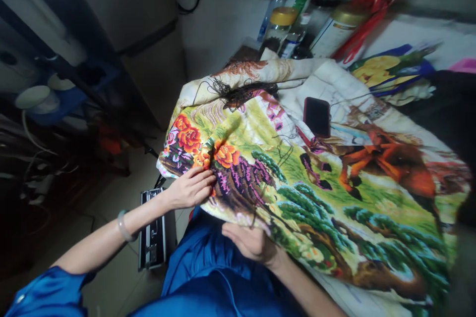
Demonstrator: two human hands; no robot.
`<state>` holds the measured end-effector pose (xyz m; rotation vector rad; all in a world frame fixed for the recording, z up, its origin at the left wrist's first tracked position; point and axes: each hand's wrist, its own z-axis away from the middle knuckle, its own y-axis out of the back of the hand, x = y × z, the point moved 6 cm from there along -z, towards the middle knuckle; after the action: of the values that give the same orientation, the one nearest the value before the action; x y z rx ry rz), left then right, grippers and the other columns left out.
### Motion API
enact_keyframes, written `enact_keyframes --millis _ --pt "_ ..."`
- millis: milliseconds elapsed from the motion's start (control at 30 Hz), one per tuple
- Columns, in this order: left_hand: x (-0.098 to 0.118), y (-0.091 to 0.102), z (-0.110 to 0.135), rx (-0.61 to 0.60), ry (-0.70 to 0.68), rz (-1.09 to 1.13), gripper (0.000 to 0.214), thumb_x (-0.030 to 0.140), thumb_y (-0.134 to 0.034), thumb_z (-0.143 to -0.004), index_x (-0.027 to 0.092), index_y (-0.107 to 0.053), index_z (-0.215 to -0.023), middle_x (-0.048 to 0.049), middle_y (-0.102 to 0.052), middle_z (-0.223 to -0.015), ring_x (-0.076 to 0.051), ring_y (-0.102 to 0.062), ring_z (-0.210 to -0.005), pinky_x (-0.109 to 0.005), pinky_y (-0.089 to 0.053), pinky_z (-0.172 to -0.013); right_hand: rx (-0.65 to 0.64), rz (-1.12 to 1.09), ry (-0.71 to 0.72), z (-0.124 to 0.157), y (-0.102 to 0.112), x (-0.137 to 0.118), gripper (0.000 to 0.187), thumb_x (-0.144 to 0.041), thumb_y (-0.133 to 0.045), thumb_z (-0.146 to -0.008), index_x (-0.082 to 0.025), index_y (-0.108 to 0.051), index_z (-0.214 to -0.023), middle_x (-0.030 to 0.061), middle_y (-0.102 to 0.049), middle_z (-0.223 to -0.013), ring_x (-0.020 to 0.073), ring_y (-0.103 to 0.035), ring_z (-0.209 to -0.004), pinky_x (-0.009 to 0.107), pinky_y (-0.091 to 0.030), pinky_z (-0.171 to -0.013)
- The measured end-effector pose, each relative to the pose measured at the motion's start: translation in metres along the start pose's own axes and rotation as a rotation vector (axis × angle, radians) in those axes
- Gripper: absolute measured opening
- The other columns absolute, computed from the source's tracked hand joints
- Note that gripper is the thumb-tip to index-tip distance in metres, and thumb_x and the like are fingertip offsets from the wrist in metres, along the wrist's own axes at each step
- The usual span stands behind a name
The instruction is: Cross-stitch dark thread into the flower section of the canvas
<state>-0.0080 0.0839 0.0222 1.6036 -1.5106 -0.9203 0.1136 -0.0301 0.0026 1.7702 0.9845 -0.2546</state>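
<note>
A large cross-stitch cloth (pixel 334 178) with orange flowers, green trees and a brown horse lies spread over the table and my lap. My left hand (pixel 191 188) rests flat on top of it near the purple and orange flowers, fingers stretched out together. My right hand (pixel 251 242) is at the cloth's near edge, partly tucked under it, with the fingers curled at the fabric; a dark thread runs up from it. A tangle of dark thread (pixel 238 93) sits on the far fold. A dark red phone (pixel 317 116) lies on the cloth.
Bottles and jars (pixel 282 22) stand at the table's far side beside a red plastic bag (pixel 372 7). A folded printed cloth (pixel 394 67) lies at the right. A black case (pixel 152 230) lies on the floor by my knee. Shelves with clutter fill the left.
</note>
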Motion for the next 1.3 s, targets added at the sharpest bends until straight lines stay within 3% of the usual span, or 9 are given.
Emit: enact_keyframes --millis 67,167,233,300,400,500,633,933,1300 --pt "-0.02 -0.002 -0.018 -0.187 0.175 0.187 0.017 0.011 -0.044 -0.086 0.017 -0.06 -0.088 -0.0097 -0.073 -0.092 -0.02 -0.067 -0.09 -0.034 -0.05 -0.081 0.082 -0.056 -0.016 -0.023 0.034 0.006 0.015 -0.023 -0.057 -0.092 -0.023 -0.071 -0.091 0.0015 -0.071 -0.07 0.0142 -0.064 -0.062 0.025 -0.053 -0.066" --pt "-0.058 -0.009 -0.045 -0.394 0.548 0.491 0.011 0.016 -0.056 -0.075 0.017 -0.059 -0.085 -0.0033 -0.065 -0.073 -0.019 -0.062 -0.068 -0.029 -0.047 -0.064 0.242 -0.282 -0.304 -0.061 0.063 0.046 0.016 -0.032 -0.059 -0.091 -0.022 -0.067 -0.082 -0.0031 -0.062 -0.054 0.0113 -0.058 -0.048 0.023 -0.051 -0.055" --pt "-0.075 -0.018 -0.059 -0.495 0.755 0.773 0.005 0.016 -0.06 -0.07 0.018 -0.056 -0.073 0.0019 -0.059 -0.064 -0.015 -0.057 -0.061 -0.025 -0.044 -0.057 0.379 -0.487 -0.518 -0.077 0.066 0.076 0.026 -0.043 -0.06 -0.088 -0.02 -0.059 -0.074 -0.0074 -0.048 -0.042 0.0096 -0.048 -0.038 0.022 -0.046 -0.046" --pt "-0.086 -0.029 -0.064 -0.549 0.98 1.026 0.009 0.013 -0.061 -0.067 0.018 -0.053 -0.065 0.0043 -0.053 -0.056 -0.012 -0.05 -0.052 -0.023 -0.04 -0.05 0.425 -0.622 -0.646 -0.085 0.059 0.093 0.032 -0.049 -0.063 -0.082 -0.02 -0.055 -0.073 -0.0098 -0.04 -0.039 0.0083 -0.041 -0.034 0.02 -0.04 -0.039" --pt "-0.093 -0.042 -0.062 -0.554 1.182 1.226 0.013 0.007 -0.06 -0.064 0.017 -0.053 -0.059 0.0046 -0.051 -0.05 -0.01 -0.043 -0.045 -0.023 -0.034 -0.044 0.364 -0.575 -0.7 -0.08 0.048 0.09 0.027 -0.044 -0.063 -0.082 -0.018 -0.06 -0.081 -0.0059 -0.051 -0.048 0.0093 -0.047 -0.041 0.019 -0.041 -0.04" --pt "-0.092 -0.048 -0.058 -0.536 1.221 1.299 0.015 0.006 -0.061 -0.064 0.016 -0.054 -0.056 0.0043 -0.05 -0.047 -0.01 -0.041 -0.042 -0.023 -0.033 -0.043 0.296 -0.409 -0.615 -0.068 0.042 0.065 0.019 -0.035 -0.057 -0.088 -0.018 -0.065 -0.085 0.0027 -0.065 -0.071 0.0139 -0.061 -0.062 0.024 -0.052 -0.054" --pt "-0.09 -0.048 -0.055 -0.528 1.239 1.346 0.015 0.005 -0.062 -0.062 0.016 -0.055 -0.055 0.0036 -0.052 -0.046 -0.01 -0.044 -0.043 -0.022 -0.036 -0.044 0.285 -0.111 -0.427 -0.066 0.036 0.034 0.018 -0.023 -0.054 -0.09 -0.02 -0.07 -0.084 0.0066 -0.066 -0.087 0.0172 -0.064 -0.081 0.028 -0.054 -0.07" --pt "-0.091 -0.049 -0.055 -0.486 1.287 1.347 0.014 0.006 -0.062 -0.061 0.016 -0.054 -0.056 0.0023 -0.055 -0.048 -0.012 -0.047 -0.044 -0.024 -0.036 -0.044 0.333 0.155 -0.36 -0.077 0.021 0.024 0.023 -0.015 -0.051 -0.09 -0.016 -0.067 -0.073 0.0014 -0.059 -0.063 0.0096 -0.05 -0.049 0.021 -0.041 -0.049" --pt "-0.093 -0.054 -0.054 -0.5 1.276 1.318 0.015 0.005 -0.062 -0.059 0.017 -0.052 -0.059 0.0045 -0.053 -0.047 -0.009 -0.043 -0.041 -0.021 -0.031 -0.037 0.331 0.226 -0.347 -0.077 0.015 0.026 0.029 -0.017 -0.047 -0.092 -0.017 -0.069 -0.073 0.0027 -0.06 -0.061 0.0109 -0.051 -0.05 0.023 -0.04 -0.05"
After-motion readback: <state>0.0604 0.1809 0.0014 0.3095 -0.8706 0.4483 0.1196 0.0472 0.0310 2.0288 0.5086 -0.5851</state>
